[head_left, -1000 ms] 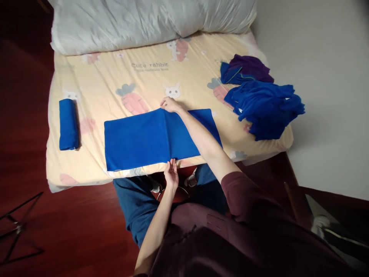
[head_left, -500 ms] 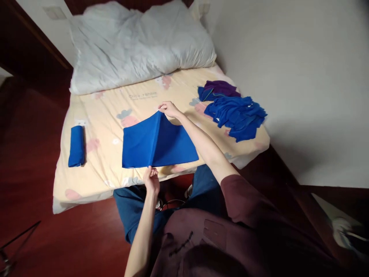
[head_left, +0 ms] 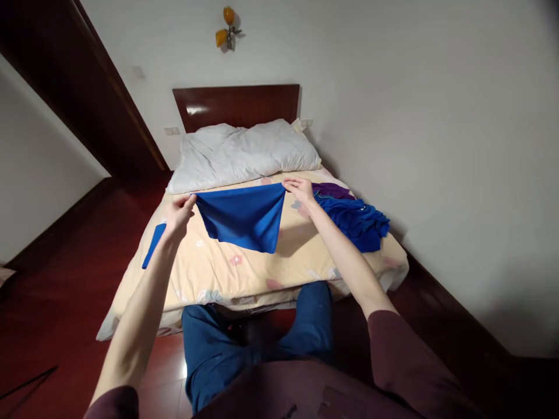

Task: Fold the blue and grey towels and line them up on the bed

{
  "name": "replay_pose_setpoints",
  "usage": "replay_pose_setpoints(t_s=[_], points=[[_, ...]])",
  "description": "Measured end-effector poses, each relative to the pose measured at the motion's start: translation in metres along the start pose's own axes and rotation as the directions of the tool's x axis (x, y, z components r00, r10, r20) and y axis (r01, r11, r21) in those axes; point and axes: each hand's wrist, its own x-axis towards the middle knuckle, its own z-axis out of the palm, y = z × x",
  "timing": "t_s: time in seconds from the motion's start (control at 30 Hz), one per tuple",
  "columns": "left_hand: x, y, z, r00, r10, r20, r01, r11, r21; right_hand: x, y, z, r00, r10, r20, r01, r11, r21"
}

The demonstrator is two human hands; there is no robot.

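A blue cloth (head_left: 244, 216) hangs stretched above the bed, its top edge taut between my two hands. My left hand (head_left: 179, 214) is closed on the cloth's upper left corner. At the upper right corner, my right hand (head_left: 300, 189) pinches it between thumb and fingers. A folded blue bundle (head_left: 154, 245) lies on the bed beyond my left forearm, which hides part of it. To the right of my right hand sits a crumpled pile of blue fabric (head_left: 356, 224), with a purple piece (head_left: 332, 190) behind it.
The bed (head_left: 218, 267) has a cream sheet with pink and grey prints. A white quilt (head_left: 244, 151) lies near the dark wooden headboard (head_left: 244, 105). White wall (head_left: 437, 145) stands along the right side, and my knees are at the bed's front edge.
The cloth has been lifted off the bed and spread out between both hands. My left hand went from the front edge to its upper left corner. The view has tilted up.
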Motion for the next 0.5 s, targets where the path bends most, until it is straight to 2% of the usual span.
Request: replay_pose_setpoints(t_s=[0.13,0.27,0.4,0.5], points=[[0.021,0.036,-0.002,0.998,0.053,-0.044,-0.049,0.994,0.101,-0.01,-0.038,-0.004,0.998,-0.033,-0.06,0.034,0.999,0.015],[0.028,0.05,-0.01,0.991,0.116,-0.07,-0.09,0.951,0.294,-0.023,-0.063,-0.003,0.996,-0.052,-0.075,0.059,0.994,0.09],[0.029,0.055,-0.015,0.989,0.147,-0.03,-0.123,0.909,0.398,-0.034,-0.069,-0.003,0.997,-0.028,-0.07,0.035,0.994,0.106],[0.029,0.056,-0.013,0.992,0.122,-0.007,-0.113,0.935,0.336,-0.038,-0.064,-0.005,0.995,0.014,-0.103,-0.007,0.997,0.072]])
